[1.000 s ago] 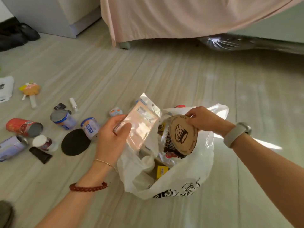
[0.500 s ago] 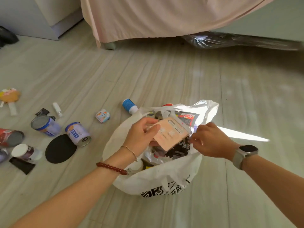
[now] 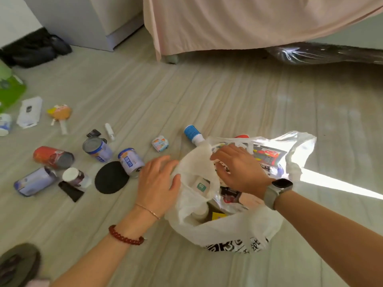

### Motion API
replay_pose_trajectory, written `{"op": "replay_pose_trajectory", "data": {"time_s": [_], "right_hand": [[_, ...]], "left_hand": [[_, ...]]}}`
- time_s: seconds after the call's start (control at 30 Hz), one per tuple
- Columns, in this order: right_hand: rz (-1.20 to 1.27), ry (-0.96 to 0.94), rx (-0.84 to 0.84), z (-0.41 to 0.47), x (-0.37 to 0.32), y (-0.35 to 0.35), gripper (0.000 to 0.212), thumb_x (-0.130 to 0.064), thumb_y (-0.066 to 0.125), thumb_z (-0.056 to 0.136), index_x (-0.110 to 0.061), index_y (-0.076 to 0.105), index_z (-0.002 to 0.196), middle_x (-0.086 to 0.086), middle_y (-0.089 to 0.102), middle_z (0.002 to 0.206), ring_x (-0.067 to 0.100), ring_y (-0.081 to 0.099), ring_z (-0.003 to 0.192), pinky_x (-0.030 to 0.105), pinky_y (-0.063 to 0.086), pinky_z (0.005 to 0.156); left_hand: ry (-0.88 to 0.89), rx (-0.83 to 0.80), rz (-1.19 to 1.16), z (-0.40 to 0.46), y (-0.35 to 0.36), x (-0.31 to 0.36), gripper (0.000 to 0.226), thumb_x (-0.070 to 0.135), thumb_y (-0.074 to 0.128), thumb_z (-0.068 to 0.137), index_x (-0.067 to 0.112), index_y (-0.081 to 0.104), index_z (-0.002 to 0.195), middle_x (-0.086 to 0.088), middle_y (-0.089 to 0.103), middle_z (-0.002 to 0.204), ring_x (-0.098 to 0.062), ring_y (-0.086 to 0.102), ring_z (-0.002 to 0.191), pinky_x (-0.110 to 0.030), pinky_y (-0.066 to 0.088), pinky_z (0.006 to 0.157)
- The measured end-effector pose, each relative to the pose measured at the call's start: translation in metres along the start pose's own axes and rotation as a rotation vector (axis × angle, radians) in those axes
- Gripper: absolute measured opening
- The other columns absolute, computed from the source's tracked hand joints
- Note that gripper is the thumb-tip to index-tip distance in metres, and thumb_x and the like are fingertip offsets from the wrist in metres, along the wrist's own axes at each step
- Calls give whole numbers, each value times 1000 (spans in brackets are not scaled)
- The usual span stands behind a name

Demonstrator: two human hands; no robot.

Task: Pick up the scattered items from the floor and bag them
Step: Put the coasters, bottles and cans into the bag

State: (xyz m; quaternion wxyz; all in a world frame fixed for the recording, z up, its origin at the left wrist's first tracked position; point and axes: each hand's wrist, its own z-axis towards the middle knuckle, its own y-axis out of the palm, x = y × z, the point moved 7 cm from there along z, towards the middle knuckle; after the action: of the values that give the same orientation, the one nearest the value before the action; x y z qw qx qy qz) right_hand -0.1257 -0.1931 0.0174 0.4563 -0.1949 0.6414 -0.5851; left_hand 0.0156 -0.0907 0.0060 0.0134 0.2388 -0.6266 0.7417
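Observation:
A white plastic bag [image 3: 232,233] with black print stands open on the floor, holding packets and bottles. My right hand [image 3: 238,168] reaches over its mouth, fingers curled on the bag's upper rim. My left hand [image 3: 158,180] hovers at the bag's left edge, empty, with fingers spread. Scattered to the left lie a blue-and-white can [image 3: 131,161], a second such can [image 3: 97,149], a red can [image 3: 53,157], a purple can [image 3: 34,181], a white-capped jar [image 3: 75,177], a black disc [image 3: 112,177], a small colourful packet [image 3: 160,143] and a blue-capped bottle [image 3: 193,134].
A bed with a pink sheet [image 3: 238,23] fills the back, with crinkled plastic [image 3: 323,53] beneath it. A grey cabinet [image 3: 83,19] and black shoes [image 3: 35,49] stand at back left. Green packaging [image 3: 10,90], a white wipes pack [image 3: 29,111] and a fan toy [image 3: 61,113] lie far left.
The pink packet has gone into the bag and my left hand has let go, pulling out to the bag's left side. My right hand moved onto the bag's rim.

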Motion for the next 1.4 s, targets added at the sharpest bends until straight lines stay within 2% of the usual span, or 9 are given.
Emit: {"op": "replay_pose_trajectory", "data": {"time_s": [0.17, 0.3, 0.6, 0.73, 0.83, 0.93, 1.13, 1.27, 1.4], "right_hand": [[160, -18, 51, 68, -73, 52, 33, -20, 43, 85, -10, 60, 111, 12, 61, 110, 33, 56, 102, 40, 49, 81], [170, 99, -160, 111, -113, 115, 40, -24, 44, 92, -10, 42, 130, 13, 43, 132, 31, 41, 121, 40, 41, 93], [169, 345, -280, 174, -136, 209, 77, -48, 54, 85, -16, 14, 141, 15, 35, 134, 34, 38, 122, 44, 41, 93], [157, 395, -290, 181, -133, 232, 75, -40, 63, 81, -18, 18, 138, 18, 40, 126, 37, 43, 114, 41, 41, 92], [217, 431, -262, 176, -129, 237, 69, -26, 61, 81, -25, 20, 136, 20, 43, 116, 39, 49, 105, 40, 44, 86], [269, 403, -255, 171, -130, 233, 66, -23, 59, 79, -26, 23, 134, 19, 42, 112, 39, 49, 102, 38, 45, 84], [395, 415, -226, 156, -126, 185, 57, -29, 58, 81, -15, 34, 131, 17, 47, 118, 34, 51, 107, 32, 42, 88], [510, 349, -51, 140, -118, 113, 56, -29, 64, 77, -20, 38, 126, 4, 52, 112, 19, 55, 95, 16, 37, 74], [560, 291, 121, 107, -89, 26, 50, -26, 63, 78, -23, 40, 122, -1, 55, 107, 8, 55, 84, 4, 42, 65]], "left_hand": [[-328, 31, 2, -32, -14, -120, 49, 37, 45, 78, 5, 59, 112, -20, 57, 117, -42, 54, 103, -48, 47, 85], [-536, -19, 19, -44, -3, -200, 42, 20, 56, 86, 5, 49, 125, -19, 48, 129, -38, 43, 118, -46, 39, 95], [-571, -104, 106, 1, 49, -284, 54, 29, 47, 92, 5, 29, 137, -17, 33, 143, -30, 30, 133, -41, 29, 109], [-697, -270, 112, 12, 73, -306, 79, 37, 53, 88, 7, 5, 143, -20, 11, 152, -33, 12, 141, -44, 18, 114], [-743, -295, 107, 16, 74, -306, 88, 37, 61, 83, 9, 3, 143, -22, 21, 147, -37, 22, 135, -45, 24, 110], [-774, -208, 69, 18, 62, -300, 93, 29, 70, 77, 8, 7, 142, -20, 26, 139, -36, 33, 127, -43, 33, 105], [-803, 169, -399, -7, 39, -278, 31, 11, 54, 88, 1, 54, 117, -19, 54, 118, -33, 52, 107, -34, 39, 91], [-738, 396, -639, -28, 9, -238, 19, 6, 55, 87, 1, 58, 105, -9, 58, 90, -26, 55, 87, -34, 43, 80], [-580, 506, -704, -22, -30, -185, 20, 9, 55, 87, 4, 58, 106, -7, 60, 93, -17, 54, 84, -26, 41, 76]]}}
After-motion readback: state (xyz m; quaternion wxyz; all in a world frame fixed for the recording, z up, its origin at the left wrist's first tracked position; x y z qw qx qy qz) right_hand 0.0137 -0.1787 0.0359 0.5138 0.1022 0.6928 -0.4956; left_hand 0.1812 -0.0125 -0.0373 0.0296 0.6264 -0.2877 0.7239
